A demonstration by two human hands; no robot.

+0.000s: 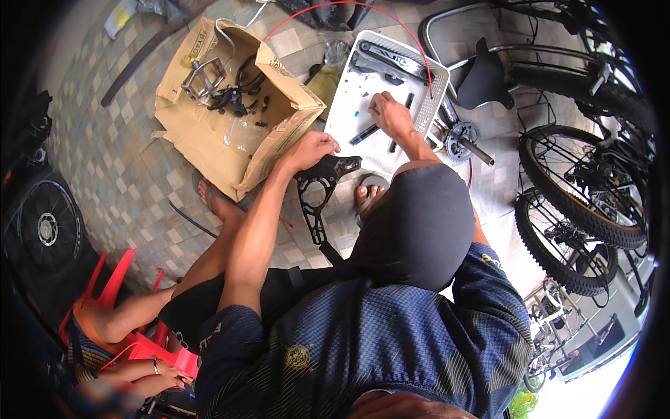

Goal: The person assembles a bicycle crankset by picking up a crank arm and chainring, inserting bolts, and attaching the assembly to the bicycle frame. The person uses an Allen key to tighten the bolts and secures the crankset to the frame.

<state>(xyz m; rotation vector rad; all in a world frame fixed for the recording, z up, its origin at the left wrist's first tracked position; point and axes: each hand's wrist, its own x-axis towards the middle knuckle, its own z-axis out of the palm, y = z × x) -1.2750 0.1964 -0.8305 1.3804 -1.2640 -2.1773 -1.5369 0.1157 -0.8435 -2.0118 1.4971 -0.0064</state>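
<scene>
Navy patterned shirt (391, 328), round gold emblem (299, 358), short sleeves (234, 339), gold lettering (211, 336); black shorts (422, 223); dark strapped sandal (377, 182), I make out remotely.

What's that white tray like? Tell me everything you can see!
The white tray is rectangular and looks plastic, with a rim and small holes in its side. It sits open side up on the tiled floor, right of the cardboard box. It holds a dark bike crank arm, dark rods and a tiny blue piece. The right hand is over it; I can't tell whether they touch.
</scene>
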